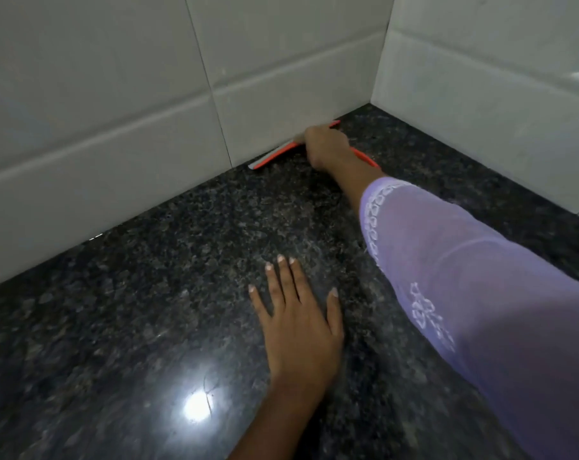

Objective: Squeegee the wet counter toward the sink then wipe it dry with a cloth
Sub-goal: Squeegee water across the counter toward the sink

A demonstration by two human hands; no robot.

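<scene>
Head view, counter: the dark speckled granite counter (pixel 148 310) is filling the lower frame, running back to a corner where two tiled walls are meeting; a bright lamp glare is sitting on the near polished surface.
Head view, edges: the back wall (pixel 115 111) is bounding the counter along a diagonal line from lower left to the corner; the side wall (pixel 480 94) is closing it off on the right; the sink and the cloth are lying out of frame.
Head view, squeegee: the orange squeegee (pixel 271 157) is lying with its blade right along the foot of the back wall, close to the corner; its grey rubber strip is touching the tile base; its orange handle is showing past the wrist on the right.
Head view, right hand: the right hand (pixel 326 146) is reaching far out, fingers curled round the squeegee near its middle; a lilac embroidered sleeve (pixel 447 277) is covering the forearm.
Head view, left hand: the left hand (pixel 298 327) is resting palm down on the counter, fingers straight and slightly spread, thumb out to the right; it is holding nothing.
Head view, open room: bare granite is stretching between the blade and the left hand, and widely to the left of it; toward the corner only a narrow wedge is remaining.
</scene>
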